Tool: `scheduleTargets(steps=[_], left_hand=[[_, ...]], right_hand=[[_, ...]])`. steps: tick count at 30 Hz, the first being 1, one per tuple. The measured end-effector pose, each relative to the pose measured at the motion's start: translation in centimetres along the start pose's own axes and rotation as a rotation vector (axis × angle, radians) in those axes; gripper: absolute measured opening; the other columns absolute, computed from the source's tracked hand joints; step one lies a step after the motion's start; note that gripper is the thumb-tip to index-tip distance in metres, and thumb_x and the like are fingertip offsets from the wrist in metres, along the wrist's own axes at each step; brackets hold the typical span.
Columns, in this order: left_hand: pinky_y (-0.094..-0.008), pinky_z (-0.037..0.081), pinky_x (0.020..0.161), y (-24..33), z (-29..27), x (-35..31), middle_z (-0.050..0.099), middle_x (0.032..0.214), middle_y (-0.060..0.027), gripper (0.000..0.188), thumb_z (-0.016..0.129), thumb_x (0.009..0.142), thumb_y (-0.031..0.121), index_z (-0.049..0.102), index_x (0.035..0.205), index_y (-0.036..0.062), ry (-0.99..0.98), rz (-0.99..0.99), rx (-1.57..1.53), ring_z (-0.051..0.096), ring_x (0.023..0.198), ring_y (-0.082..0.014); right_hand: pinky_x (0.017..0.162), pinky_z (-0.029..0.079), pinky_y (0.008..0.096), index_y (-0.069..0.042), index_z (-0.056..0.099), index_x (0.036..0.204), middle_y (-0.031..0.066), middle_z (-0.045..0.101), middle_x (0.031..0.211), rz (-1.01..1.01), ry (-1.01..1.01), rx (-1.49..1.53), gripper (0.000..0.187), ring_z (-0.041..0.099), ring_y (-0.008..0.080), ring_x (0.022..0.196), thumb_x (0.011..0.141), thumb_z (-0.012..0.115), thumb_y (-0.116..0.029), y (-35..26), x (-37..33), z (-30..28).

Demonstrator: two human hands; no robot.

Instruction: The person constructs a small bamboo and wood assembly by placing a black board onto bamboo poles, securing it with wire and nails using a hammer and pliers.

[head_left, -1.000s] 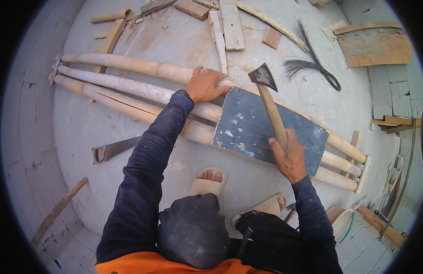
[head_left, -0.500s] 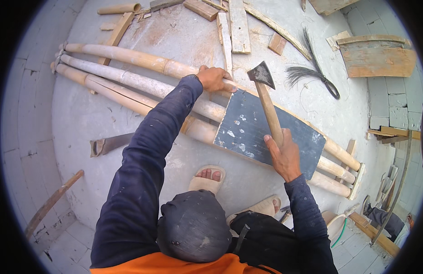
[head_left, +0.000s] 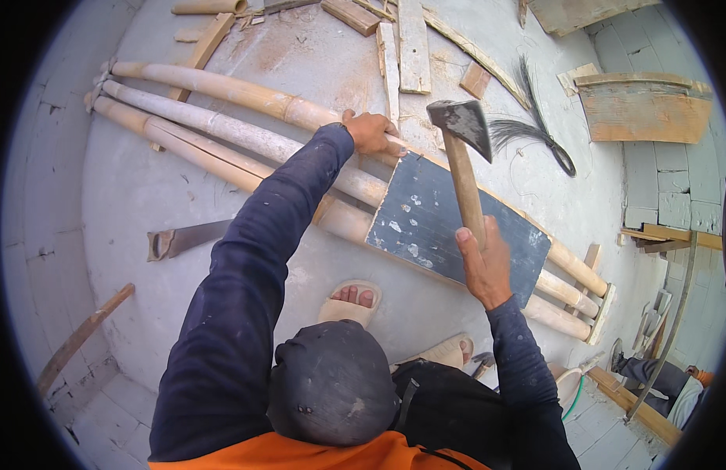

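Observation:
My right hand [head_left: 488, 266] is closed around the wooden handle of a hatchet [head_left: 465, 188], whose dark metal head is above the far edge of a dark blue-grey board [head_left: 425, 215]. The board is speckled with white and lies across three bamboo poles [head_left: 214, 121]. At its far left corner my left hand [head_left: 371, 133] grips the edge, the thumb by the corner and the fingers bent over the far pole. Whether a small nail is between those fingertips I cannot make out. The poles are bound together at their left end and joined by a wooden crosspiece [head_left: 602, 315] at the right.
A handsaw [head_left: 186, 239] lies on the concrete floor at the left. Planks [head_left: 414, 51] and wood scraps lie at the back, beside a bundle of black wire [head_left: 539, 117]. Wooden panels [head_left: 645, 108] stand far right. Another person [head_left: 660, 380] is partly visible at lower right.
The hatchet head has come up and slightly right, its blade turned more to the right. My left hand stays at the board's corner. The whole view has shifted a little.

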State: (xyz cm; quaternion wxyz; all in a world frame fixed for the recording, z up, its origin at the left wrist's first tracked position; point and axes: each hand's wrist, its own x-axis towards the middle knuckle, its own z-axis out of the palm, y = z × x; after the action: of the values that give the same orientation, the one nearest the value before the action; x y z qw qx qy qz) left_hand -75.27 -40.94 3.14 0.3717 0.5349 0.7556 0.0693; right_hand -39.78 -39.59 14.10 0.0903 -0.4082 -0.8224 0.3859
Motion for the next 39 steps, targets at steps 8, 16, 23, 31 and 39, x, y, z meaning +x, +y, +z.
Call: scheduleTargets(steps=[8, 16, 23, 31, 39], left_hand=[[-0.0611, 0.021, 0.119, -0.1, -0.1, 0.1, 0.077, 0.131, -0.0123, 0.073, 0.078, 0.083, 0.074, 0.078, 0.134, 0.0213, -0.015, -0.019, 0.014, 0.065, 0.132, -0.0319], [-0.0589, 0.024, 0.117, 0.7, -0.3, -0.2, 0.077, 0.129, -0.0125, 0.074, 0.079, 0.081, 0.074, 0.078, 0.133, 0.0210, -0.013, -0.029, -0.002, 0.065, 0.132, -0.0321], [-0.0584, 0.024, 0.119, 1.2, -0.6, -0.1, 0.077, 0.129, -0.0125, 0.073, 0.079, 0.082, 0.073, 0.078, 0.132, 0.0196, 0.003, -0.014, 0.002, 0.065, 0.131, -0.0337], [-0.0490, 0.050, 0.113, -1.8, 1.6, 9.5, 0.070, 0.139, -0.0170, 0.058, 0.067, 0.101, 0.047, 0.059, 0.150, 0.0172, -0.090, 0.397, 0.418, 0.066, 0.129, -0.0366], [-0.0491, 0.039, 0.112, -6.8, 2.9, 7.4, 0.082, 0.096, -0.0100, 0.042, 0.078, 0.079, 0.043, 0.082, 0.099, 0.0060, 0.180, 0.117, -0.205, 0.074, 0.104, -0.0265]], right_hand=[[0.063, 0.051, 0.0386, 0.000, 0.060, 0.103, 0.0107, 0.062, 0.076, 0.040, 0.121, 0.180, 0.073, 0.064, 0.0200, 0.068, 0.100, 0.058, -0.073, 1.1, -0.4, 2.7], [0.065, 0.054, 0.0462, 0.001, 0.057, 0.107, 0.0195, 0.064, 0.074, -0.082, 0.196, 0.338, 0.068, 0.070, 0.0341, 0.071, 0.105, 0.055, -0.067, 0.2, -0.5, -0.2], [0.064, 0.054, 0.0460, 0.000, 0.058, 0.107, 0.0225, 0.066, 0.073, 0.182, -0.086, -0.166, 0.063, 0.072, 0.0428, 0.073, 0.106, 0.058, -0.063, 2.6, -0.3, 2.4], [0.096, 0.054, 0.0592, 0.005, 0.062, 0.130, 0.0364, 0.073, 0.110, 0.441, -0.257, -0.182, 0.079, 0.069, 0.0550, 0.108, 0.106, 0.049, -0.069, 1.9, 0.7, -0.8], [0.076, 0.053, 0.0537, -0.001, 0.067, 0.111, 0.0236, 0.070, 0.082, 0.142, -0.150, -0.244, 0.067, 0.072, 0.0435, 0.081, 0.100, 0.061, -0.067, 5.0, 1.3, -9.6]])
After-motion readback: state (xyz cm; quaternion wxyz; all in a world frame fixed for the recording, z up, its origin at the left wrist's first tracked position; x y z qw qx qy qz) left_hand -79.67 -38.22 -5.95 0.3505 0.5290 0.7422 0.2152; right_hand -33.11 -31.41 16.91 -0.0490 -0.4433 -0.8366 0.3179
